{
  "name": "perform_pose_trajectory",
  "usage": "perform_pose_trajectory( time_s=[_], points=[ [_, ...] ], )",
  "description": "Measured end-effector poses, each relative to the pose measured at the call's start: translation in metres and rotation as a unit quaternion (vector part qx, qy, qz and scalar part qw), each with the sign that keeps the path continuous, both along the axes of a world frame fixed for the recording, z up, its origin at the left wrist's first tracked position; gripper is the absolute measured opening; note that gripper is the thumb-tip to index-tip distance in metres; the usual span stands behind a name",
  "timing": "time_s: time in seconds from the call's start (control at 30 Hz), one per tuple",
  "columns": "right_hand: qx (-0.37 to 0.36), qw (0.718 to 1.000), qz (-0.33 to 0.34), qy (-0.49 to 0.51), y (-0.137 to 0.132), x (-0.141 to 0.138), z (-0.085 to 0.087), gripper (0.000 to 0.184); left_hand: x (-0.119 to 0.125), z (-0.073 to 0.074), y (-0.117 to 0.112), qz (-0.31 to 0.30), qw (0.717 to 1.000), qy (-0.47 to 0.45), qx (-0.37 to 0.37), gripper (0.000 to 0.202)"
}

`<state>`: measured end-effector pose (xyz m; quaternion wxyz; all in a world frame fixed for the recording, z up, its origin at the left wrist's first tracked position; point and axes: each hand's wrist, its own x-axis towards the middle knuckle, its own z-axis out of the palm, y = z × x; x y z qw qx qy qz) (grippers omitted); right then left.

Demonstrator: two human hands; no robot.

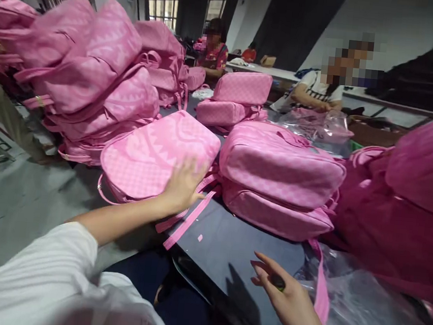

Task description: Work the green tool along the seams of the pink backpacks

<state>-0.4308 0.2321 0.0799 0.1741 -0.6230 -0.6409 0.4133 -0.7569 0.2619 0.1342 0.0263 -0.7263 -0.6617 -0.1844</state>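
My left hand (184,184), slightly blurred, lies with fingers spread on the front of a pink checkered backpack (156,151) with a paler jagged print. Loose pink straps (191,219) hang from this backpack over the table edge. Above the table, at the lower right, my right hand (284,289) has its fingers partly stretched out. A small dark object with a yellow-green edge (277,282) is tucked between its thumb and fingers; its kind is not clear. Two more pink backpacks (281,163) lie stacked just beyond my hands.
Piled pink backpacks (95,69) rise at the left, with more pink bags (423,203) at the right. Clear plastic film (364,299) lies by the grey table (215,259). Co-workers, one in a white top (307,92), work across the table; another person stands far left.
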Motion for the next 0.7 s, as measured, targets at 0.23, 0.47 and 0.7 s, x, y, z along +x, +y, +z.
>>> perform_pose_trajectory(
  time_s=[0.23, 0.47, 0.7],
  points=[
    [-0.003, 0.998, 0.057, 0.041, -0.048, -0.063, 0.006, 0.065, -0.071, -0.061, -0.041, 0.146, 0.977, 0.048, -0.145, 0.087],
    [-0.029, 0.994, -0.008, 0.101, -0.104, -0.074, 0.016, 0.040, -0.087, -0.008, -0.043, 0.094, 0.984, 0.076, -0.134, 0.048],
    [-0.064, 0.974, 0.010, 0.218, -0.054, -0.196, -0.017, 0.044, -0.135, 0.111, -0.069, 0.138, 0.987, 0.071, -0.037, 0.039]
  ],
)
